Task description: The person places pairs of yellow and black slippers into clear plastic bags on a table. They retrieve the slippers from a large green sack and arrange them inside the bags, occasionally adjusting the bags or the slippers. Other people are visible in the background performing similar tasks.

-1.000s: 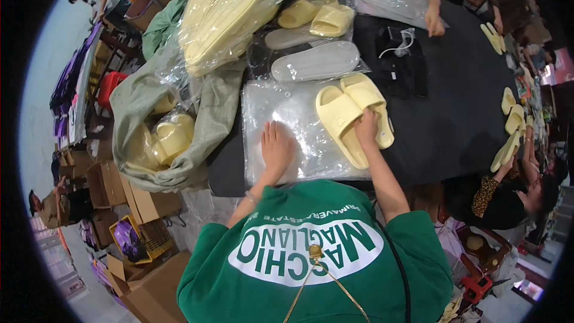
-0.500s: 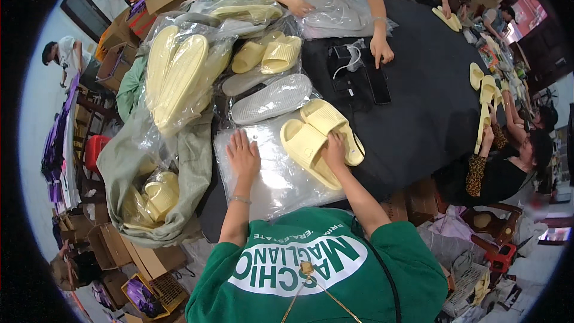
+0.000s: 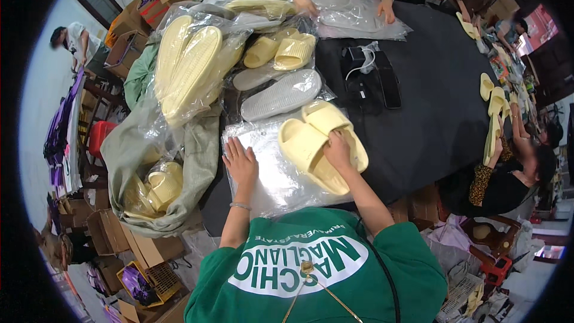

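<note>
My right hand (image 3: 339, 152) is closed on a pair of pale yellow slide slippers (image 3: 301, 145), gripped near the middle where the two lie side by side. The pair is over the right part of a stack of clear plastic bags (image 3: 272, 188). On the left side of that stack my left hand (image 3: 241, 166) lies flat, fingers stretched out, holding nothing. Just beyond the bags is a grey slipper (image 3: 281, 96) in clear wrap. What the right fingertips press on inside the slippers is hidden.
Bagged yellow slippers (image 3: 190, 72) are heaped at the left, above an open grey-green sack (image 3: 197, 185). A black phone (image 3: 390, 87) and a white cable (image 3: 362, 67) lie on the black table (image 3: 430, 119). Across it, a person in a striped shirt touches a bagged grey item (image 3: 353, 15).
The yellow slippers have shifted slightly toward me in my right hand. Across the table, the person's hand has left the phone and moved to the bag. The view has shifted a little.
</note>
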`<action>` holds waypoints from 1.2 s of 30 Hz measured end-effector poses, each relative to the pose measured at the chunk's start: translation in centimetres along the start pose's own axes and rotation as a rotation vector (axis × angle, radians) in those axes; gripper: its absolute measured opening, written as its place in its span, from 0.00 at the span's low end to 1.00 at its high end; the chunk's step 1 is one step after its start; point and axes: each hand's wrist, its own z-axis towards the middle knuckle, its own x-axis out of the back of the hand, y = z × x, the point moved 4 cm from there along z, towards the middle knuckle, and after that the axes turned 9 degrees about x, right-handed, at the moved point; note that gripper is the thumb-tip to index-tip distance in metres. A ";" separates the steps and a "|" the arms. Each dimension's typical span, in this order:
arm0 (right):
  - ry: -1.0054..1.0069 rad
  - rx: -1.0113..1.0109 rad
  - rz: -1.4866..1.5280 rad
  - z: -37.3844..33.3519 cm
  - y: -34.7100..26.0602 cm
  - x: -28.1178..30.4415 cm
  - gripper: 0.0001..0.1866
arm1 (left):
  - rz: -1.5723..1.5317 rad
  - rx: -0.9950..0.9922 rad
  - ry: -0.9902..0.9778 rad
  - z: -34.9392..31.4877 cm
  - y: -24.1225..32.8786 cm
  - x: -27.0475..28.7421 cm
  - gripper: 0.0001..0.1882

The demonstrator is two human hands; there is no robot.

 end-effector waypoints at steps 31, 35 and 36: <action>-0.019 0.263 0.118 -1.0 -7.1 -1.0 0.23 | 0.046 -0.018 0.049 0.1 -0.6 -1.1 0.31; 0.085 0.167 0.193 -5.4 -2.3 3.4 0.18 | 0.036 -0.013 0.039 0.2 -0.7 -1.5 0.31; 0.060 0.126 0.112 -6.4 -1.8 5.1 0.18 | 0.013 -0.020 0.043 0.1 -0.9 -1.3 0.31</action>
